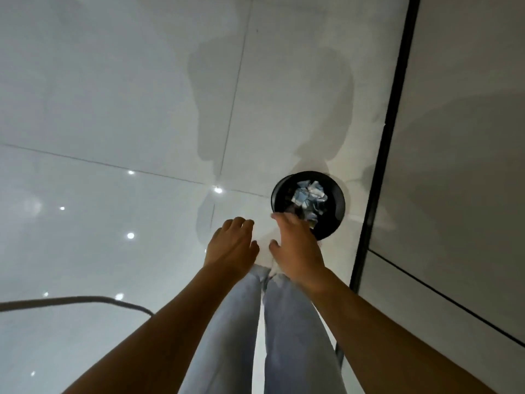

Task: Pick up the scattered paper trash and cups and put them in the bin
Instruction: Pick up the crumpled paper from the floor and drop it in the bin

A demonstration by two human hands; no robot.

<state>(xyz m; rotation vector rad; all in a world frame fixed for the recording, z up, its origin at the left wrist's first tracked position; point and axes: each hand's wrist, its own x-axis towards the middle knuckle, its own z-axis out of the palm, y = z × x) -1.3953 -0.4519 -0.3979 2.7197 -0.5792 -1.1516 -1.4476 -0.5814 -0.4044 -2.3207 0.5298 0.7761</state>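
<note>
i see the round black plastic bin standing on the glossy white tiled floor, ahead of the person and a little to their right. crumpled paper scraps lie inside it. the right hand hangs just before the bin's near rim, the left hand beside it to the left (neither touches the bin). the legs in pale blue jeans are below both arms. a thin black strip runs right of the bin, a grey cable far left.

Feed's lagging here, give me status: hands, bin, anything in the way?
Left hand and right hand open, holding nothing. Round black bin on the white tiled floor, crumpled paper scraps inside. Nothing blocking it.
</note>
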